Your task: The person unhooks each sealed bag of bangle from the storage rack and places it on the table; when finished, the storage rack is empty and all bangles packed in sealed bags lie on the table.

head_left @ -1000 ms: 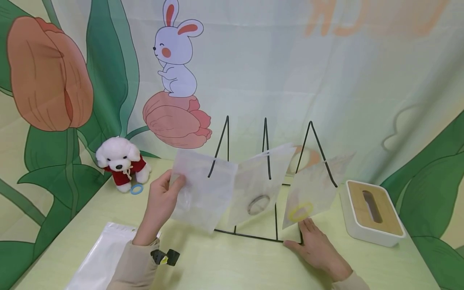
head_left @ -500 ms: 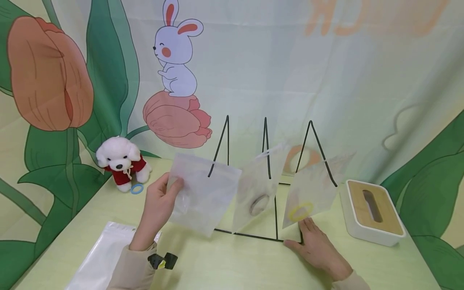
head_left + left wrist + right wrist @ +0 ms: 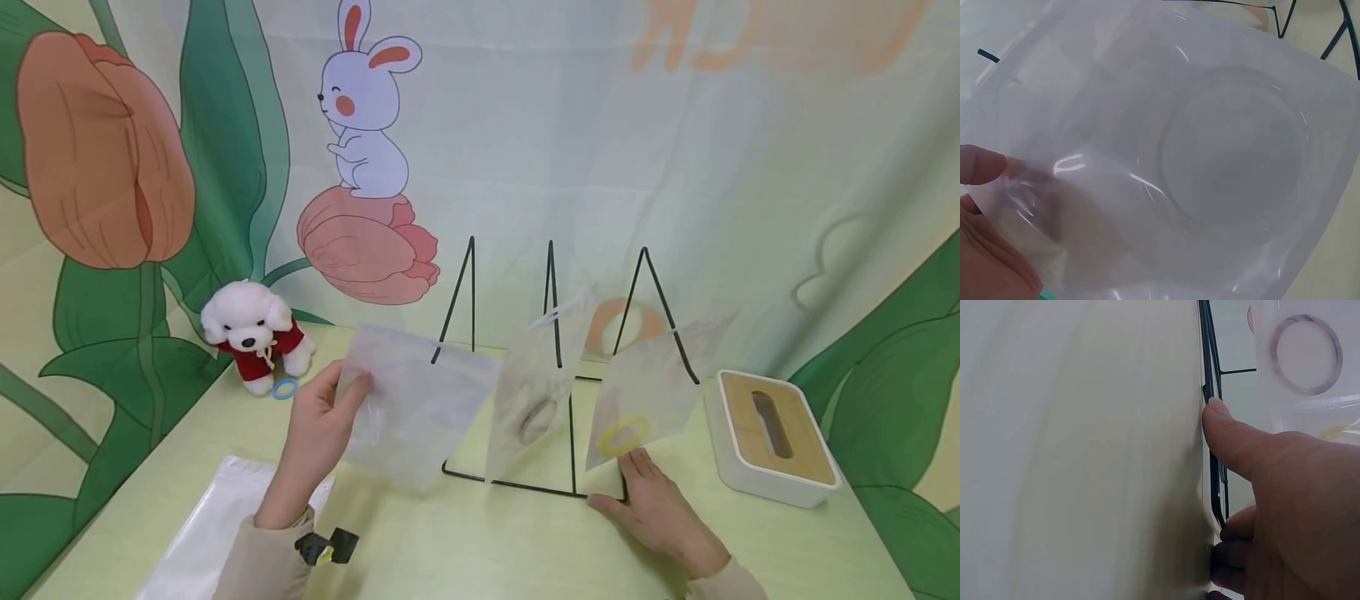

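My left hand pinches the left edge of a clear plastic bag between thumb and fingers. This bag hangs on the left hook of a black wire rack. In the left wrist view a faint round outline shows on the bag. At the rack's front right corner, my right hand grips the base, its thumb along the front bar. The middle hook carries a bag with a greyish ring; the right hook's bag has a yellow ring.
A white plush dog in red sits at the back left, a blue ring by its feet. More clear bags lie flat at the front left. A white tissue box with a wooden lid stands at the right.
My left hand has drawn slightly left and down, swinging the left bag with it. The middle bag has turned more edge-on. My right hand has stayed in place.
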### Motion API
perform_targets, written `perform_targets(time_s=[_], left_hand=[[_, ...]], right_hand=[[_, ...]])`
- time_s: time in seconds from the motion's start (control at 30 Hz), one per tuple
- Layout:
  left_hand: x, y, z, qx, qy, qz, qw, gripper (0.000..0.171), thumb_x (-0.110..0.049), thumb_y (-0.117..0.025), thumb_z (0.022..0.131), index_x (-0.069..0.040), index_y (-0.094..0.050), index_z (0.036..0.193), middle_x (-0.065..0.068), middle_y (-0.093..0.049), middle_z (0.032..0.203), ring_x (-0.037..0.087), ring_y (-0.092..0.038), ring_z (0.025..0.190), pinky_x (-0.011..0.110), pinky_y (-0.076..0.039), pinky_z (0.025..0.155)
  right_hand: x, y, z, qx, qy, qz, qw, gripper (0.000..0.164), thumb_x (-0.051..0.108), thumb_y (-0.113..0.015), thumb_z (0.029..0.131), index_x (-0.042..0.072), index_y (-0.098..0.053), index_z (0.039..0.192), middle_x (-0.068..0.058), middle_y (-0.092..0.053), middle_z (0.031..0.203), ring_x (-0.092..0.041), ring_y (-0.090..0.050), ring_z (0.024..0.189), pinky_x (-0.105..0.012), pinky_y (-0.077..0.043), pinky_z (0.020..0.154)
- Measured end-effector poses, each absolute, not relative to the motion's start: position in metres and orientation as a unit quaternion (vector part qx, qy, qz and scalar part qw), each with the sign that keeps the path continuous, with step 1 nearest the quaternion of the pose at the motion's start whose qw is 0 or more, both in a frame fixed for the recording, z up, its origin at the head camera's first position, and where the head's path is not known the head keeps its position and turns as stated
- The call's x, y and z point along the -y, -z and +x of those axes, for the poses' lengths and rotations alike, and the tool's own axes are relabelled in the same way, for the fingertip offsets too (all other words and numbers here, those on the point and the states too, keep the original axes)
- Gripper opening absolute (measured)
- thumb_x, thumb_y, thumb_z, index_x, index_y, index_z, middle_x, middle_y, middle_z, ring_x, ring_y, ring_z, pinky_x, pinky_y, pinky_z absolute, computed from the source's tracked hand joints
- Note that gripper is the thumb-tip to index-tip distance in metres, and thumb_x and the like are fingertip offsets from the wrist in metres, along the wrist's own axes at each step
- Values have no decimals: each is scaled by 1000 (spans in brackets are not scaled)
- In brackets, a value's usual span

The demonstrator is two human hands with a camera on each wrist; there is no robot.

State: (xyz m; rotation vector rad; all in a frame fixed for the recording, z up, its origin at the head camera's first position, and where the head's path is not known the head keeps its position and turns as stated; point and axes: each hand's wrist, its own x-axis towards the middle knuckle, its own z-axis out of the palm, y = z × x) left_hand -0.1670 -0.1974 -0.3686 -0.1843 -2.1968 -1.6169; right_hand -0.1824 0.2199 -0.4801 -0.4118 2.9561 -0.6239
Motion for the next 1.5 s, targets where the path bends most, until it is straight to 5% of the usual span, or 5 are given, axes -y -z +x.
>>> perform_targets(time_s=[0.83, 1.3, 1.5], left_hand=[[198, 363, -152, 788, 576, -69, 205, 22, -17, -57, 99, -1, -68, 111, 8, -69, 107, 9, -59, 103, 22, -41, 97], [197, 365, -147, 769, 602, -68, 204, 22, -17, -59, 98, 1, -68, 109, 2, -68, 102, 12, -64, 89, 26, -55, 72], [196, 363, -144, 768, 605, -65, 199, 23, -17, -59, 98, 1, -67, 111, 5, -68, 105, 13, -64, 90, 26, -56, 73]], right_hand=[[-221, 482, -183, -968, 203, -146, 27, 98, 59, -56, 91, -18, -27, 143, -38, -25, 148, -52, -23, 137, -63, -28, 106], [-220, 481, -182, -968, 204, -144, 26, 97, 59, -56, 91, -18, -29, 142, -38, -27, 147, -52, -25, 136, -63, -28, 105], [-220, 480, -181, -967, 207, -147, 30, 97, 58, -56, 91, -20, -29, 141, -39, -26, 147, -53, -24, 136, -63, -28, 106]])
